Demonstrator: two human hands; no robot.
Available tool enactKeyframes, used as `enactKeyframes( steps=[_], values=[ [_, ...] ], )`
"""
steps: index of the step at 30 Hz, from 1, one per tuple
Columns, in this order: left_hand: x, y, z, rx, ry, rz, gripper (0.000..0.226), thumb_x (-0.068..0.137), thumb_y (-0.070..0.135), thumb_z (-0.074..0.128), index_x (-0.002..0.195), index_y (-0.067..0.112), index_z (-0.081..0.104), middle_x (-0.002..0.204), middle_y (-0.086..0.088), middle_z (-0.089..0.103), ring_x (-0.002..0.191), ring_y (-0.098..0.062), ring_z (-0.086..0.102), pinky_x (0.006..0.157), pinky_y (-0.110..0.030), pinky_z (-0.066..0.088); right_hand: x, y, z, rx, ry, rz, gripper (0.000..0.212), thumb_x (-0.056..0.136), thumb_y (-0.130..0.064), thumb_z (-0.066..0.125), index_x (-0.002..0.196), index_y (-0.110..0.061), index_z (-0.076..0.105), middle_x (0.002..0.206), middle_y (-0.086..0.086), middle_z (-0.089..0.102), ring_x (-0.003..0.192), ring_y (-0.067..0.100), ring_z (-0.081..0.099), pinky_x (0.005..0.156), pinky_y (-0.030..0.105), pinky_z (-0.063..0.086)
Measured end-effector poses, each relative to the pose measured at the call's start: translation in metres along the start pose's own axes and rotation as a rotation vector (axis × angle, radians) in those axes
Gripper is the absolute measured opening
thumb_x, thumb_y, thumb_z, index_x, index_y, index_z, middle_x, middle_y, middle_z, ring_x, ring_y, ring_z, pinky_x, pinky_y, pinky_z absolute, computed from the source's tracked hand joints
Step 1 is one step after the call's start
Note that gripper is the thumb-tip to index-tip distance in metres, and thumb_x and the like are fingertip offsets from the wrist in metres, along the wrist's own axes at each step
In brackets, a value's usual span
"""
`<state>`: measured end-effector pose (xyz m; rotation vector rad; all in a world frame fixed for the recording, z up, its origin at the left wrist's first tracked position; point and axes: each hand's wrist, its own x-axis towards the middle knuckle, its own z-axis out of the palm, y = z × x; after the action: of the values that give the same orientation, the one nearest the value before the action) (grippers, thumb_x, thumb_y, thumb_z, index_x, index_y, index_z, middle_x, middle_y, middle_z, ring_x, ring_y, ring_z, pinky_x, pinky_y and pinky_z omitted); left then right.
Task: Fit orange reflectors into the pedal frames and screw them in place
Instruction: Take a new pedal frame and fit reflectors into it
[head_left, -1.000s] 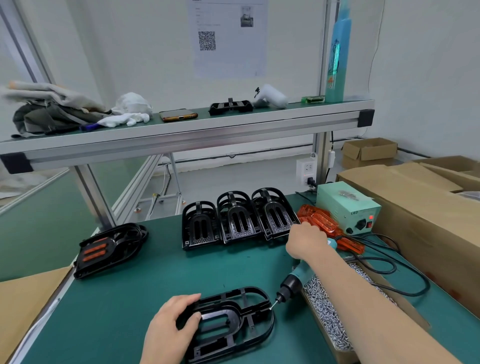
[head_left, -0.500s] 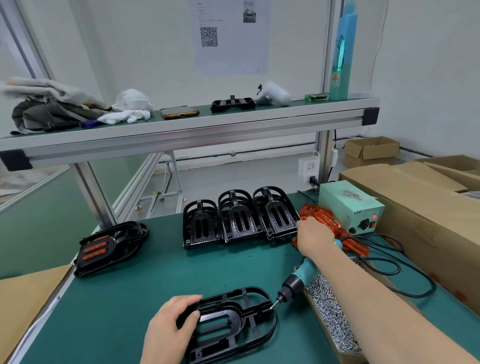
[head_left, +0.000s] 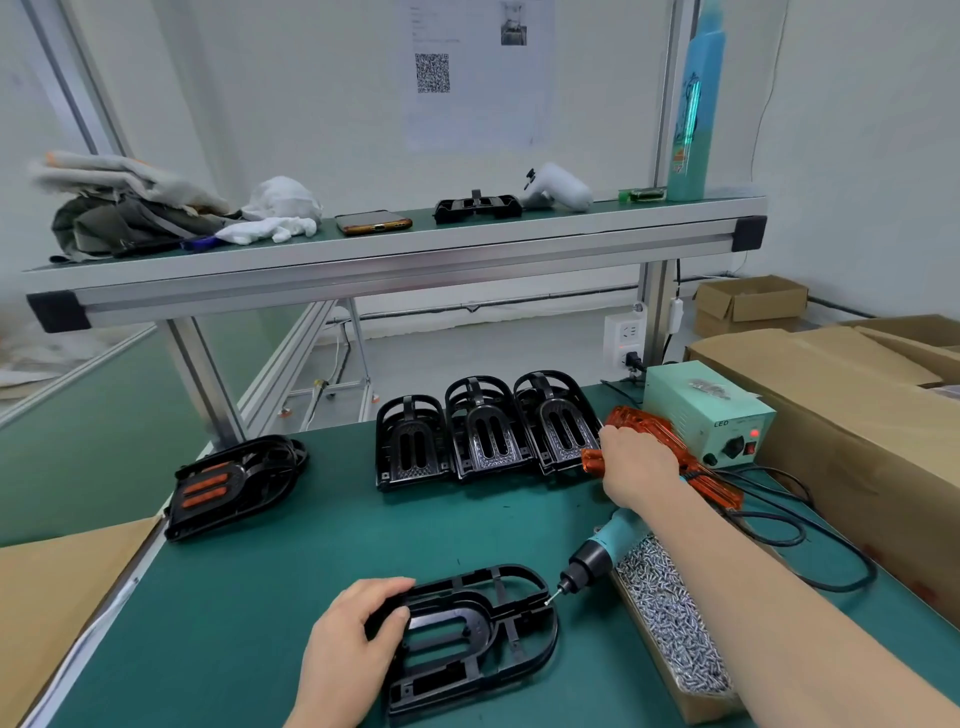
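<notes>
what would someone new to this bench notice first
The heap of bright orange reflectors at the right rear of the green bench catches the eye first, with the right hand on it. Nearer the front, the left hand grips a black pedal frame, and a teal electric screwdriver points its tip at the frame's right edge. Behind, three more black frames stand in a row.

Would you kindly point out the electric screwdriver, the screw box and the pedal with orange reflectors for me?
electric screwdriver (head_left: 590, 565): head view, on its black nose.
screw box (head_left: 698, 708): head view, on its near cardboard wall.
pedal with orange reflectors (head_left: 245, 483): head view, on its black middle.
</notes>
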<state>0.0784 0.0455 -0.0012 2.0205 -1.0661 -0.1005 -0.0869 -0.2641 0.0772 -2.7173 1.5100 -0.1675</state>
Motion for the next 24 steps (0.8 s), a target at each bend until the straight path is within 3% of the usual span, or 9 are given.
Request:
enactKeyframes(
  steps=[4,8,13,16,18,24],
  values=[
    [0.0,0.0,0.0,-0.001,0.0,-0.008,0.035,0.086,0.014,0.074,0.099,0.046,0.071,0.1,0.035,0.065,0.105,0.009,0.057,0.086,-0.005,0.037,-0.006,-0.002,-0.008,0.114,0.064,-0.012,0.025,0.09,-0.01,0.059,0.106,-0.017,0.042,0.108,0.009,0.062,0.098,0.029,0.058,0.072,0.038,0.047],
    [-0.001,0.0,0.0,-0.001,-0.002,-0.007,0.033,0.087,0.015,0.073,0.1,0.045,0.071,0.101,0.032,0.066,0.105,0.008,0.058,0.086,-0.007,0.037,-0.018,-0.012,-0.017,0.273,0.175,-0.037,0.022,0.094,-0.016,0.06,0.107,-0.015,0.042,0.107,0.012,0.063,0.1,0.032,0.051,0.072,0.037,0.039],
    [0.0,0.001,0.001,-0.012,0.005,-0.018,0.033,0.087,0.013,0.073,0.1,0.044,0.071,0.101,0.03,0.067,0.105,0.006,0.06,0.085,-0.008,0.039,-0.045,-0.043,-0.027,0.562,0.21,-0.193,0.018,0.098,-0.021,0.056,0.103,-0.017,0.039,0.096,0.003,0.055,0.087,0.028,0.056,0.069,0.036,0.036],
    [-0.001,0.003,0.0,-0.018,0.007,-0.019,0.035,0.087,0.014,0.073,0.099,0.046,0.07,0.101,0.03,0.067,0.104,0.007,0.06,0.086,-0.009,0.039,-0.065,-0.068,-0.028,0.701,0.123,-0.294,0.007,0.102,-0.018,0.043,0.109,-0.019,0.04,0.096,0.004,0.059,0.083,0.021,0.061,0.068,0.04,0.048],
    [-0.001,0.004,0.001,-0.022,0.009,-0.023,0.036,0.087,0.013,0.073,0.098,0.047,0.07,0.101,0.03,0.067,0.104,0.007,0.06,0.088,-0.012,0.04,-0.077,-0.082,-0.024,0.755,0.018,-0.356,0.013,0.103,-0.014,0.038,0.114,-0.017,0.046,0.098,0.007,0.065,0.084,0.022,0.067,0.075,0.045,0.056],
    [-0.001,0.005,0.0,-0.031,0.004,-0.038,0.029,0.086,0.009,0.072,0.101,0.034,0.075,0.1,0.026,0.068,0.103,0.003,0.061,0.093,-0.019,0.043,-0.099,-0.103,-0.015,1.006,-0.305,-0.379,0.024,0.099,-0.001,0.043,0.106,-0.013,0.062,0.085,0.009,0.073,0.071,0.015,0.075,0.064,0.023,0.058]
  ],
)
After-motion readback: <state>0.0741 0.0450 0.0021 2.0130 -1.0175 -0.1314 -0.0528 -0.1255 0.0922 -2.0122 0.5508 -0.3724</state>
